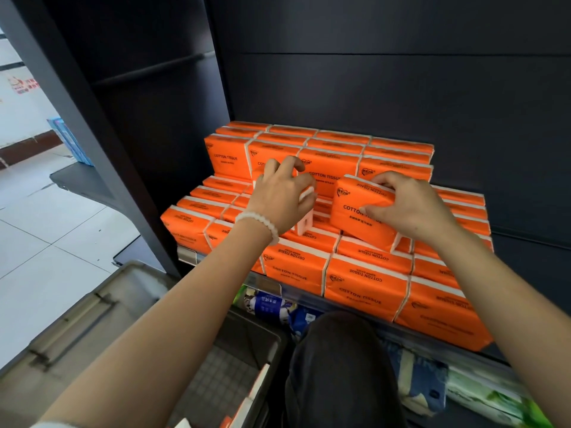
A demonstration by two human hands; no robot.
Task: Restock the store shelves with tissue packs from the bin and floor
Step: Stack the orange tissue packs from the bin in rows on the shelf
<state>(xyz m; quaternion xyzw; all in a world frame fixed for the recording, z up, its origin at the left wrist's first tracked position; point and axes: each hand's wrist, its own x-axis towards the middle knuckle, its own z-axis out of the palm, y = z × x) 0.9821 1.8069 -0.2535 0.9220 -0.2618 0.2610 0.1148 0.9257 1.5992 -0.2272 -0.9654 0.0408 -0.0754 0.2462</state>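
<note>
Orange "COTTON TISSUE" packs (364, 285) fill a dark shelf (340, 299) in stepped rows, with a taller stack (336, 156) at the back. My right hand (411, 208) grips one orange pack (355, 208), tilted, above the middle rows. My left hand (281, 196), with a white bead bracelet at the wrist, has its fingers curled round another pack (306, 217) standing on end, mostly hidden by the hand. A grey bin (234, 366) stands low in front of the shelf, with a bit of an orange pack (247, 403) showing inside.
The shelf below holds blue and green tissue packs (423, 387). A dark upright post (102, 125) bounds the shelf unit on the left. White tiled floor (52, 242) lies to the left, with a blue pack (68, 140) standing far off. My dark-trousered knee (336, 366) is below the shelf edge.
</note>
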